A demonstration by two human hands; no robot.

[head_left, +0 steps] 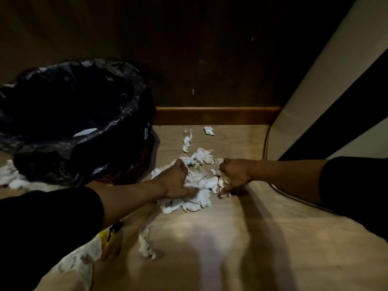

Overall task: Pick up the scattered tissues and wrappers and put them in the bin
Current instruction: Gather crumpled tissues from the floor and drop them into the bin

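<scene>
A heap of crumpled white tissues (199, 185) lies on the pale wooden floor between my hands. My left hand (175, 181) presses on the heap's left side, fingers curled into the tissues. My right hand (233, 175) clutches tissues at the heap's right edge. The bin (69, 122), lined with a black plastic bag, stands to the left, its mouth open. More tissues lie apart: a twisted strip (186, 142), a small wad (209, 130) near the skirting, another piece (146, 244) nearer me. A yellow wrapper (110, 241) peeks from under my left arm.
A dark wooden wall with a skirting board (216, 115) closes the back. A pale upright panel (298, 114) stands at the right. More tissues (12, 177) lie left of the bin. A white patterned cloth or paper (79, 263) lies at the lower left.
</scene>
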